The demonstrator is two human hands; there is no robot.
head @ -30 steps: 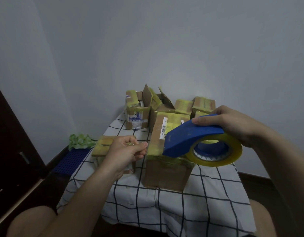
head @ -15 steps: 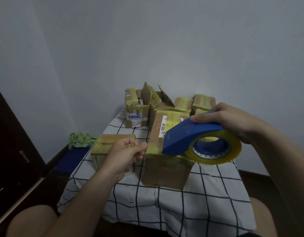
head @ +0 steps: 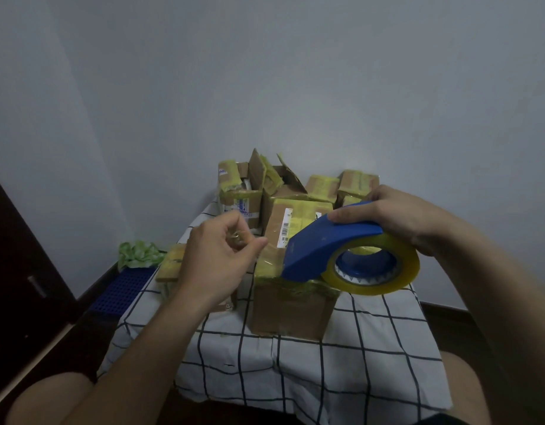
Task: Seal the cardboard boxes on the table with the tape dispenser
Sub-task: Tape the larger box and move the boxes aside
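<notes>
Checked cloth covers the table (head: pixel 372 348). Your right hand (head: pixel 397 213) grips the tape dispenser (head: pixel 326 243) from above, over the near cardboard box (head: pixel 289 308). Its long blue body slants down-left toward your left hand (head: pixel 216 259), which pinches a crumpled tape scrap (head: pixel 235 237). The yellowish tape roll (head: pixel 409 271) sits under your palm.

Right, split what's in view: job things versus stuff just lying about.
Job: tape dispenser in the right hand; front cardboard box; small flat box; back boxes; clear scrap pinched by the left hand.
Lying about: green crumpled thing; blue gridded object; checked cloth.
</notes>
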